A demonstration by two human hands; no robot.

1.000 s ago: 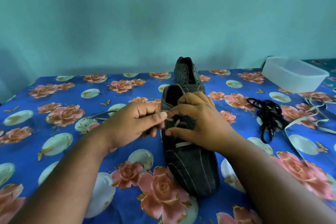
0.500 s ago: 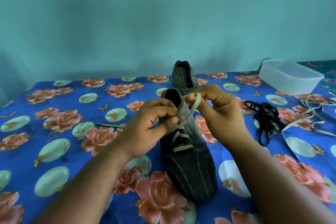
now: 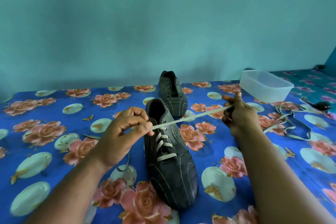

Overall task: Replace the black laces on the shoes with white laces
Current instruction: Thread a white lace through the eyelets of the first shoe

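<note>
A dark striped shoe (image 3: 171, 169) stands toe toward me on the flowered blue cloth, with a white lace (image 3: 189, 118) crossed through several of its eyelets. My left hand (image 3: 127, 131) pinches the lace at the shoe's upper left eyelets. My right hand (image 3: 238, 114) grips the same lace farther right and holds it taut across the shoe's opening. The second dark shoe (image 3: 171, 92) stands behind, without a lace. The black laces are hidden behind my right hand.
A clear plastic box (image 3: 265, 85) sits at the back right. Another white lace (image 3: 291, 123) lies loose on the cloth (image 3: 45, 114) to the right, near a small dark object (image 3: 322, 105). A teal wall rises behind the table.
My right hand has pulled the white lace out to the right until it is taut. My left hand stays at the eyelets. The camera has tilted up slightly.
</note>
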